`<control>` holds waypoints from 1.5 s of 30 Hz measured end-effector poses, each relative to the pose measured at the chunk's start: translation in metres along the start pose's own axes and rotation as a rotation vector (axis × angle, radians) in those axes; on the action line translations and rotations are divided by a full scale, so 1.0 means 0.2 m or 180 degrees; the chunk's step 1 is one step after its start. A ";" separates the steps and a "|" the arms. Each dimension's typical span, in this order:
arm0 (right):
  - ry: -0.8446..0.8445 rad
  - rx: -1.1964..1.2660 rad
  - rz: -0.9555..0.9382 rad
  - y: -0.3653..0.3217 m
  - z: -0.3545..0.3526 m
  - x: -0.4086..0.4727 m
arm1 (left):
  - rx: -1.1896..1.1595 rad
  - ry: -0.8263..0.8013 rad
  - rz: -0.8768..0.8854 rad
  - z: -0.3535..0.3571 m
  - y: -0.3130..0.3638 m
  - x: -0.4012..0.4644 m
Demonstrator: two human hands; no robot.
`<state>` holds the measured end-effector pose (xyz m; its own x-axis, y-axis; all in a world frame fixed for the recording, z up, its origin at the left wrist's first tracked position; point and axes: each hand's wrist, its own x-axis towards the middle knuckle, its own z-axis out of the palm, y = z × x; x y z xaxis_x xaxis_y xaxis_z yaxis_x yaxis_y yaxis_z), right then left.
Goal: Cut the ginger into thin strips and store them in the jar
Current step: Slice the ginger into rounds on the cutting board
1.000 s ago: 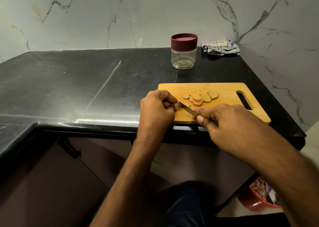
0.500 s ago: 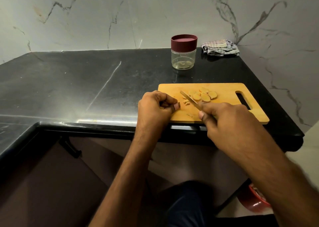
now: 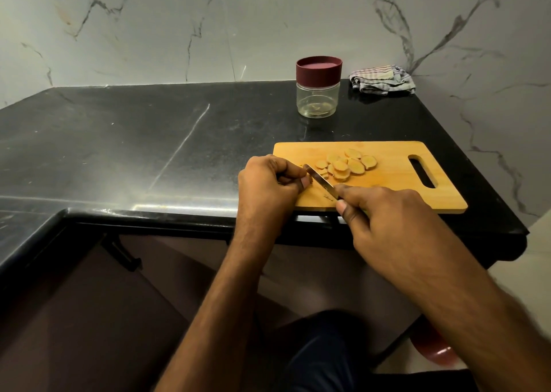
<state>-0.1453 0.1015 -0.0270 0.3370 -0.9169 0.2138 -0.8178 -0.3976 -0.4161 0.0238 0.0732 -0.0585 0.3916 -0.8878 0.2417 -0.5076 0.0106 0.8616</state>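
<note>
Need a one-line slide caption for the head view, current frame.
Right hand holds a knife over ginger pinched by the left hand on the cutting board; lidded jar waits behind.

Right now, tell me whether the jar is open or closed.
Closed. The maroon lid sits squarely on the clear jar, which stands upright on the black counter behind the cutting board.

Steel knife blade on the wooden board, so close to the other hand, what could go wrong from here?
The steel knife blade lies right beside the left hand, whose curled fingertips pinch a piece too small to see; a slip could nick them. The wooden cutting board sits at the edge of the black stone counter and might shift under pressure.
</note>
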 end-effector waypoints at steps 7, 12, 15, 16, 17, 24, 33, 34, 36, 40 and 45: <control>-0.0069 0.0071 0.0066 -0.01 0.01 0.04 | 0.0100 -0.0098 -0.0048 -0.01 0.02 0.01; -0.0197 -0.0048 0.0117 -0.04 0.03 0.11 | 0.0105 -0.0080 -0.0010 -0.01 0.02 0.01; -0.0217 -0.0018 0.0122 -0.05 0.04 0.14 | 0.0121 -0.0100 -0.0016 -0.01 0.02 0.01; -0.0239 0.0034 0.0149 -0.05 0.04 0.14 | 0.0118 -0.0099 -0.0014 -0.01 0.02 0.01; -0.0261 0.0090 0.0186 -0.04 0.04 0.15 | 0.0110 -0.0101 -0.0015 -0.01 0.02 0.01; -0.0504 -0.0057 0.0225 -0.06 -0.01 0.18 | 0.0124 -0.0041 0.0005 0.00 0.02 0.01; -0.0648 -0.0342 0.0080 -0.07 0.00 0.23 | 0.0153 0.0018 0.0072 0.01 0.04 -0.01; -0.0620 -0.0312 0.0047 -0.06 0.00 0.20 | 0.0171 0.0016 0.0051 0.01 0.04 -0.01; -0.0546 -0.0296 -0.0013 -0.03 -0.02 0.15 | 0.0189 0.0000 -0.0017 0.01 0.04 -0.01; -0.0587 -0.0453 0.0005 0.01 -0.06 0.07 | 0.0246 0.0065 -0.0043 0.02 0.03 0.01; -0.0382 -0.0434 0.0083 0.06 -0.07 0.06 | 0.0291 0.0089 0.0167 0.01 0.00 -0.01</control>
<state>-0.1574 0.0869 -0.0181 0.3614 -0.9277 0.0940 -0.8800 -0.3726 -0.2946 0.0214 0.0730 -0.0596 0.3832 -0.8739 0.2990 -0.5955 0.0137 0.8033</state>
